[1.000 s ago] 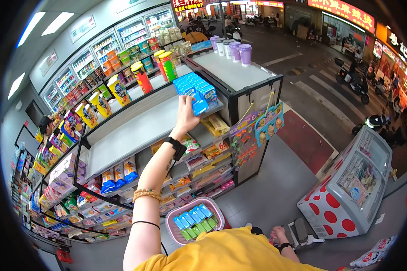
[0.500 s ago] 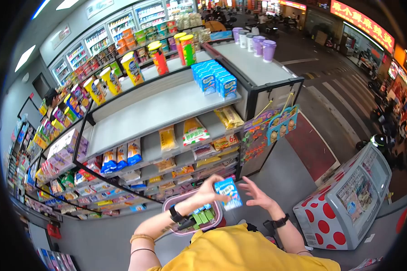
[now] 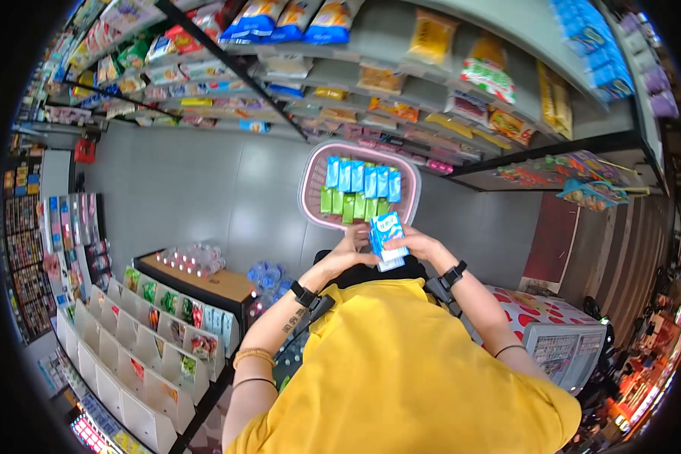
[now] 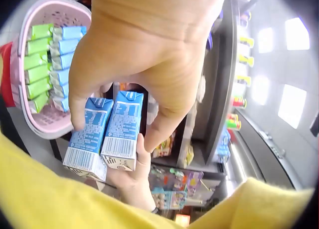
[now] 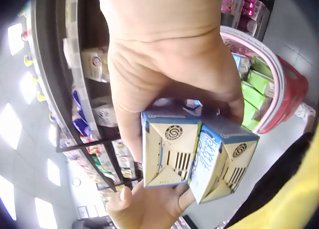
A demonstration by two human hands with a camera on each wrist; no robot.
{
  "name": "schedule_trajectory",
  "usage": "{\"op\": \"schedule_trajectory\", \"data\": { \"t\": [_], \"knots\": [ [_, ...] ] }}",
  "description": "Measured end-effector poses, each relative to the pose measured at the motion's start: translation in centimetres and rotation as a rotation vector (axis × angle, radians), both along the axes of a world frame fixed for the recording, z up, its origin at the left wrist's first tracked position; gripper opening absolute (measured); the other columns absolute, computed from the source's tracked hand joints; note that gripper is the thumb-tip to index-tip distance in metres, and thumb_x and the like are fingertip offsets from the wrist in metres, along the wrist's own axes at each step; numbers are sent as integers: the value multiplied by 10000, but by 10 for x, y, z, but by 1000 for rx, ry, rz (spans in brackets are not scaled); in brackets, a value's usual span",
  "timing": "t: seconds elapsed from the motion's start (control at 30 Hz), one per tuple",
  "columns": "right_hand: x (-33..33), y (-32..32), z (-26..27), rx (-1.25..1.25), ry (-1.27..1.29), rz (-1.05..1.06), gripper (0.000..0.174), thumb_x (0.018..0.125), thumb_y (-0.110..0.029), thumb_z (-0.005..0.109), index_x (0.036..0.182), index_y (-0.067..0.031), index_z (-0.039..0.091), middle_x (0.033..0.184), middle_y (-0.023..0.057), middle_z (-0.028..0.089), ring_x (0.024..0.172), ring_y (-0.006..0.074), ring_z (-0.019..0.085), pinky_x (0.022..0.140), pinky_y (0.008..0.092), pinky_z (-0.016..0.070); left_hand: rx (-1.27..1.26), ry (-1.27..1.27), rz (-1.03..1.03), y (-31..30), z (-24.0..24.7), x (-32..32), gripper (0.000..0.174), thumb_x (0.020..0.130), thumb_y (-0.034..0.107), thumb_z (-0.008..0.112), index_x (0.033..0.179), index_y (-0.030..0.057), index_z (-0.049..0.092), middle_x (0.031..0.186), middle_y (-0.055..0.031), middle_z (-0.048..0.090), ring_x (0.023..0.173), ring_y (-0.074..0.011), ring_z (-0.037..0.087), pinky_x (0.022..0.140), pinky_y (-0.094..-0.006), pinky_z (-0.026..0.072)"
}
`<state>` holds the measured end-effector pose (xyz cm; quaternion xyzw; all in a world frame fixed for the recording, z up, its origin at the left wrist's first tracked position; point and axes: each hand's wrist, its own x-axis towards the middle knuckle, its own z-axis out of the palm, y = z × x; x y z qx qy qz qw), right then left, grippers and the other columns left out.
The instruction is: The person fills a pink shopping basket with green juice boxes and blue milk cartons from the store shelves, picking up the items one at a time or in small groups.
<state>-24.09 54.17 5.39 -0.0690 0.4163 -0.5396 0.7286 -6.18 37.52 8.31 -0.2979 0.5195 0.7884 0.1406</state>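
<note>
In the centre of the head view, just above the yellow shirt (image 3: 431,348), two blue cartons (image 3: 388,229) lie between the hands. The left hand (image 3: 344,256) curves round them on one side, a finger against a carton's edge; the right hand (image 3: 424,246) grips them from the other, its fingers spread to the width of the pair. How hard each hand presses, I cannot tell. The right wrist view shows the cartons meeting along one edge, their near ends angled apart, so the hold would be better with the flat faces squared together. Pressure is best kept even and light on the broad sides, since thin card probably dents under a fingertip, and one hand should keep both cartons secure whenever the other shifts its grip. Just beyond the hands, at upper centre, the pink basket (image 3: 306,181) holds a row of blue packs (image 3: 345,178) beside a row of green packs (image 3: 348,208); keeping the knuckles clear of its rim would avoid a knock. Farther off, snack shelves (image 3: 382,38) cross the top of the frame, with more blue boxes (image 3: 594,45) at upper right.
</note>
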Motion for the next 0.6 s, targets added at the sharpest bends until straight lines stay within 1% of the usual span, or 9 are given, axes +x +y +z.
{"op": "schedule_trajectory", "data": {
  "t": [0.03, 0.07, 0.1, 0.13, 0.2, 0.3, 0.4, 0.5, 0.6],
  "knots": [
    [3, -15, -5, 16, -47, 21, 787, 820, -140, 804, 1482, -47, 390, 1285, 112, 633, 1153, 237, 641, 992, 390, 518, -62, -70, 91, -5, 1, 13, 926, 764, 219, 837, 1474, -31, 297, 1416, -229, 461, 1359, -331, 439, 1127, -420, 367],
    [10, -27, -16, 76, 27, 13, 768, 815, -152, 816, 1458, -52, 408, 1228, 102, 647, 1106, 227, 654, 958, 389, 532, -126, -140, 181, -12, -1, 27, 915, 781, 249, 830, 1474, -28, 300, 1420, -231, 456, 1361, -331, 437, 1126, -422, 367],
    [17, -38, -50, 146, 75, 21, 752, 809, -157, 824, 1434, -47, 421, 1212, 100, 647, 1092, 222, 656, 944, 383, 536, -222, -202, 185, -19, -5, 42, 883, 818, 332, 804, 1470, -12, 317, 1439, -233, 434, 1349, -332, 444, 1117, -420, 377],
    [22, -50, -80, 213, 128, 28, 736, 802, -161, 832, 1409, -42, 434, 1196, 99, 647, 1078, 216, 658, 931, 377, 541, -281, -267, 251, -23, -36, 68, 771, 859, 329, 769, 1430, -16, 381, 1396, -218, 484, 1325, -301, 469, 1094, -413, 395],
    [27, -83, -90, 259, 213, 41, 729, 786, -157, 842, 1377, -31, 435, 1202, 109, 641, 1069, 211, 656, 917, 367, 545, -236, -308, 388, -29, -50, 106, 598, 885, 333, 738, 1315, -13, 508, 1308, -166, 565, 1239, -262, 534, 1035, -384, 437],
    [41, -123, -142, 271, 234, -10, 773, 735, -77, 843, 1370, -12, 407, 1173, 121, 637, 1023, 229, 671, 831, 369, 576, -144, -424, 539, -25, -47, 149, 447, 936, 322, 681, 1257, 34, 563, 1238, -88, 601, 1168, -209, 558, 970, -367, 453],
    [55, -157, -153, 290, 335, -51, 786, 690, -54, 846, 1352, -16, 424, 1142, 133, 639, 988, 229, 678, 802, 369, 583, -150, -482, 610, -11, -60, 191, 369, 963, 325, 647, 1219, 65, 586, 1189, -46, 613, 1135, -182, 560, 931, -354, 451],
    [71, -175, -199, 468, 601, -31, 831, 675, -203, 868, 1362, -54, 424, 1213, 193, 592, 1158, 332, 592, 943, 459, 521, -98, -515, 687, 3, -68, 218, 359, 966, 342, 644, 1208, 81, 592, 1187, -47, 613, 1140, -184, 564, 947, -391, 449],
    [83, -192, -207, 736, 931, 73, 863, 670, -313, 867, 1379, -110, 418, 1360, 256, 463, 1298, 432, 456, 1048, 539, 428, -50, -519, 747, 11, -66, 229, 347, 971, 354, 639, 1194, 92, 596, 1178, -47, 615, 1140, -196, 579, 965, -414, 446]
  ]
}}
